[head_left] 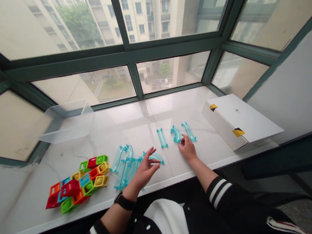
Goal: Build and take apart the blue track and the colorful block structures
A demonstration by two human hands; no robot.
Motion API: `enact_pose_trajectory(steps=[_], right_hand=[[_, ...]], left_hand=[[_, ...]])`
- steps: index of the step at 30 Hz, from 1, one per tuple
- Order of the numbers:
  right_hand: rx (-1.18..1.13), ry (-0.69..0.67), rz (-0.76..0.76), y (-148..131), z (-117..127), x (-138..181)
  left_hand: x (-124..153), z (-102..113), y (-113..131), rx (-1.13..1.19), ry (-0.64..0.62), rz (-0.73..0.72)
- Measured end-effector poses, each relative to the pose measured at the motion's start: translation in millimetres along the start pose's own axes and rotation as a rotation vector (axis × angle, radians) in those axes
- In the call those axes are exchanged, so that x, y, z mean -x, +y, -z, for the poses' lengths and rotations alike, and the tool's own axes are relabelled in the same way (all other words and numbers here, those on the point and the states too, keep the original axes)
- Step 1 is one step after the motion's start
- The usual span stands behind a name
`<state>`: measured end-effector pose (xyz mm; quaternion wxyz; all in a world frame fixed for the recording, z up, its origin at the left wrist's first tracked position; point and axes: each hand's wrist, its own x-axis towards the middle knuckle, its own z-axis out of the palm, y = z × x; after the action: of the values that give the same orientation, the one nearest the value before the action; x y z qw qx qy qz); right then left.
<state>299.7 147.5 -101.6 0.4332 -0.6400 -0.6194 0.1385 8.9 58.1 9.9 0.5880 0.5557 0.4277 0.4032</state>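
My left hand (146,169) hovers with its fingers apart over a pile of translucent blue track pieces (126,170). Under its fingertips lies a curved blue piece (156,156). My right hand (187,149) is closed at the near end of another curved blue track piece (176,132), which lies on the white ledge. Two straight blue pieces flank that curve: one (162,138) to its left, one (188,131) to its right, just beyond my right fingers. The right fingertips are partly hidden behind the hand.
Several red, green, yellow, blue and orange plastic blocks (80,188) sit left of the track pile. A clear plastic bin (68,135) stands at the back left. On the right rests a white box (241,121) with yellow-black tabs. Windows border the ledge (123,120).
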Motion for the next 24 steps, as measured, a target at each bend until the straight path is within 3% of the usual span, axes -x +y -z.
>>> enact_pose_trajectory(steps=[5, 10, 16, 24], right_hand=[[0.008, -0.002, -0.007, 0, 1, -1], [0.014, -0.012, -0.022, 1, 2, -2], [0.019, -0.005, -0.015, 0, 2, -2], [-0.013, 0.079, -0.03, -6, 12, 17]], left_hand=[[60, 55, 2, -0.021, 0.29, 0.026], [93, 81, -10, -0.03, 0.555, 0.013], [100, 81, -18, -0.018, 0.58, 0.02], [104, 83, -24, -0.141, 0.472, 0.129]])
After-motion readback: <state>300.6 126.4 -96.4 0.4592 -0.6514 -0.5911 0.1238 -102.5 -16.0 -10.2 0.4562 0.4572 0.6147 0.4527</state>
